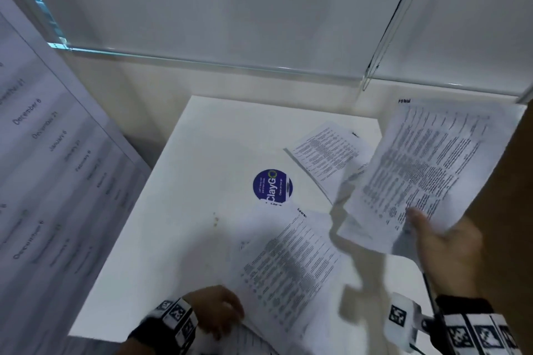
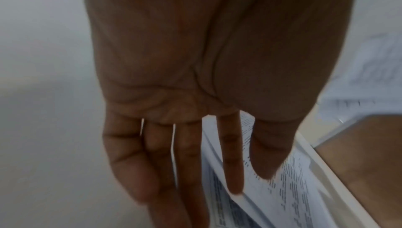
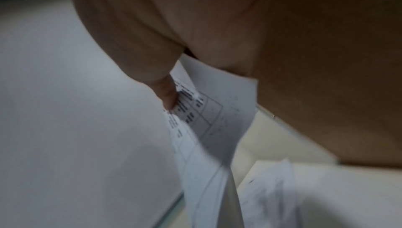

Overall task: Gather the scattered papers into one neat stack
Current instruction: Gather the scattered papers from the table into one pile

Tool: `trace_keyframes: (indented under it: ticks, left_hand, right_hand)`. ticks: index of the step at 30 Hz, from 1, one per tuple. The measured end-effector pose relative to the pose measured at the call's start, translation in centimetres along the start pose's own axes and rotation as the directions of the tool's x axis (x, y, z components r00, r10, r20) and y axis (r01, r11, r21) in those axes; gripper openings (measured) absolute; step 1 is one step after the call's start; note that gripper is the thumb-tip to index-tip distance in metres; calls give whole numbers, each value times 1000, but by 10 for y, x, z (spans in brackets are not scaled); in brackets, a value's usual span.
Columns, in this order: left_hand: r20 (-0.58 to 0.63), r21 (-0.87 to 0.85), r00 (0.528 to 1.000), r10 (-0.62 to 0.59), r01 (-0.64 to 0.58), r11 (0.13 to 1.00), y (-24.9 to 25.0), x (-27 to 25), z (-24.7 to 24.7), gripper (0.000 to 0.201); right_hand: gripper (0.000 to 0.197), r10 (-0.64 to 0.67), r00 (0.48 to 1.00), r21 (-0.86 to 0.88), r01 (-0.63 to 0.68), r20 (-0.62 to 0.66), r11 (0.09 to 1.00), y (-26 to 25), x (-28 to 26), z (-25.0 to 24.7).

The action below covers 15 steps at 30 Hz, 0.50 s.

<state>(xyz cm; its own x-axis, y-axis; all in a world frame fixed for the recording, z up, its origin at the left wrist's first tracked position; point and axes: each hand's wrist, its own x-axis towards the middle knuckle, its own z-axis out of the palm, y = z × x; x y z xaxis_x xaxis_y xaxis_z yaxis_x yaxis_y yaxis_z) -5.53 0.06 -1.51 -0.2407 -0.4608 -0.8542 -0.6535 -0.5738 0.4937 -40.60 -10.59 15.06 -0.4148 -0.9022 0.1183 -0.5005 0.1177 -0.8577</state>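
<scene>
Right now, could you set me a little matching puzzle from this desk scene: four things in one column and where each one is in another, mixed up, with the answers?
Column one:
1. right hand
2. left hand
3. round blue sticker
4. far sheet

Column two:
A. stuck on the white table near its middle
B. lying flat near the table's far edge
C. holding printed papers up off the table
D. at the near edge of the near sheet

Pairs: 1-C, 2-D, 3-A, 4-B
</scene>
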Motion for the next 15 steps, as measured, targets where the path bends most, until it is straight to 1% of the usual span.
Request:
trace_keyframes:
  ticks: [2, 4, 5, 6, 7, 8, 9, 10, 11, 12, 13, 14, 15]
  left_hand:
    - [43, 154, 998, -42, 35, 987, 6, -8, -5, 21]
    - [55, 286, 997, -57, 39, 957, 15, -14, -11, 21]
    - [47, 318, 998, -50, 32, 948, 19, -15, -14, 19]
    - [16, 318, 999, -29, 22, 948, 21, -15, -17, 19]
    - [-41, 284, 999, -8, 20, 959, 21, -13, -20, 21]
    - [-107, 229, 994, 4, 21, 973, 21, -11, -23, 24]
    - [-176, 170, 984, 8, 22, 985, 19, -8, -25, 24]
    - [-253, 127, 967, 18, 15, 992, 19, -6, -26, 21]
    - [-341, 105, 940, 31, 6, 994, 17, -2, -26, 16]
    - [-428, 97, 902, 48, -6, 995, 15, 1, -27, 12]
    - [-498, 96, 866, 57, -10, 995, 13, 4, -26, 9]
    - [-543, 86, 838, 53, -7, 996, 11, 8, -25, 8]
    - [-569, 75, 821, 41, 2, 997, 11, 10, -23, 10]
  right_hand:
    - [23, -2, 1000, 141, 1, 6, 990, 0, -2, 8]
    - [22, 40, 997, 365, -59, 59, 929, 4, -6, 21]
    - [26, 75, 990, 482, -123, 118, 867, 9, -9, 28]
    - [32, 120, 973, 570, -214, 198, 793, 16, -14, 37]
    - [38, 175, 943, 604, -316, 282, 731, 26, -19, 45]
    - [45, 227, 907, 582, -404, 354, 706, 39, -24, 55]
    - [60, 304, 861, 512, -492, 408, 704, 58, -31, 65]
    - [83, 401, 806, 412, -575, 436, 707, 72, -39, 72]
    - [100, 508, 752, 281, -640, 421, 715, 90, -50, 80]
    - [106, 580, 710, 142, -673, 400, 726, 106, -60, 88]
    - [101, 616, 691, -1, -665, 378, 746, 119, -71, 95]
    - [88, 628, 683, -139, -628, 373, 766, 131, -80, 99]
    - [72, 623, 670, -268, -564, 403, 781, 141, -87, 102]
